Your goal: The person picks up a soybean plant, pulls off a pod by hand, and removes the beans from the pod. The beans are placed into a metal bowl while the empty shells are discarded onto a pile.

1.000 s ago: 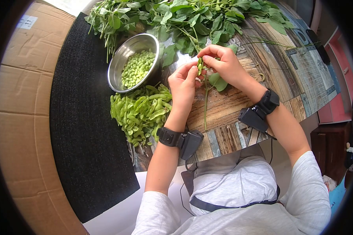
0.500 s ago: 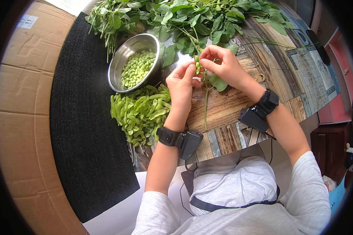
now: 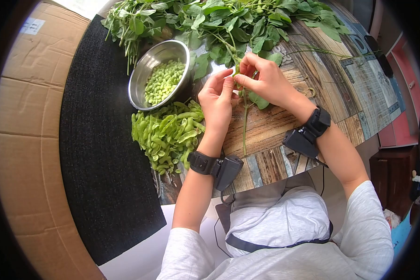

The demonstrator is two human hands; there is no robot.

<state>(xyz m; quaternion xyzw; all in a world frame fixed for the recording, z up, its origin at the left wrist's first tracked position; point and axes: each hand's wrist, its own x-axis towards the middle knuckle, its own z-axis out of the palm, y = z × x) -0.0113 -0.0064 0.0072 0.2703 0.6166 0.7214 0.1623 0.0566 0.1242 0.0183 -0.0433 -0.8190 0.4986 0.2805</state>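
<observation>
Both my hands meet over the table, pinching a green bean pod between thumbs and fingers; most of it is covered by the fingertips. My left hand is closed on the pod from the left. From the right, the thumb and index finger of my right hand press on it. Beneath the hands lies a plant stem with a leaf. Left of my left hand, a steel bowl holds shelled green beans. A heap of opened pods sits just below the bowl.
Leafy bean plants cover the back of the wood-patterned table. On the left are a black mat and a cardboard box. A dark oblong object lies at the far right edge. Black devices are strapped to both wrists.
My fingertips have closed in, so less of the pod shows now. The right hand has shifted slightly left, and my left hand has turned a little.
</observation>
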